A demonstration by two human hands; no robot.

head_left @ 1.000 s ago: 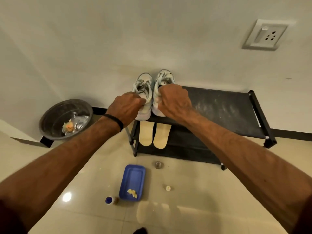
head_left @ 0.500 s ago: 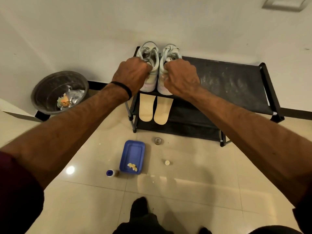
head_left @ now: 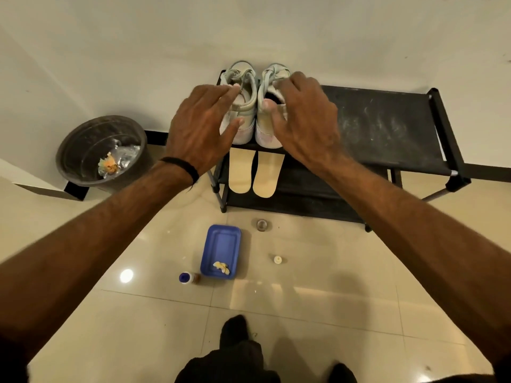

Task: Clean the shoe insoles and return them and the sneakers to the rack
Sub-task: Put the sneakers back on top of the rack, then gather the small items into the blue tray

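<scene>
Two pale sneakers are seen side by side at the left end of the top shelf of the black rack [head_left: 392, 125], toes toward the far wall: the left sneaker [head_left: 243, 106] and the right sneaker [head_left: 269, 125], touching or nearly so along their inner sides.

The left hand [head_left: 201, 128] is held over the left sneaker with fingers spread and nearly straight, nothing gripped; whether the fingertips touch the laces cannot be told. A dark band [head_left: 181, 168] is worn at that wrist. The right hand [head_left: 302, 120] is spread over the right sneaker, fingers extended, thumb at the shoe's opening; nothing is clasped.

Two beige insoles [head_left: 253, 172] are laid flat on the lower shelf, directly beneath the sneakers, side by side, heels toward the near edge.

The top shelf to the right of the sneakers is marked with pale dusty smears.

On the tiled floor near the rack: a blue tray [head_left: 221, 244] with a small yellowish scrap [head_left: 222, 267] in its near end; a small bottle with a blue cap [head_left: 188, 278] just left of the tray; a small round glass item [head_left: 261, 224] and a small white cap [head_left: 278, 259] to the tray's right. A dark bin [head_left: 80, 150] with crumpled waste is noted at far left by the wall
</scene>
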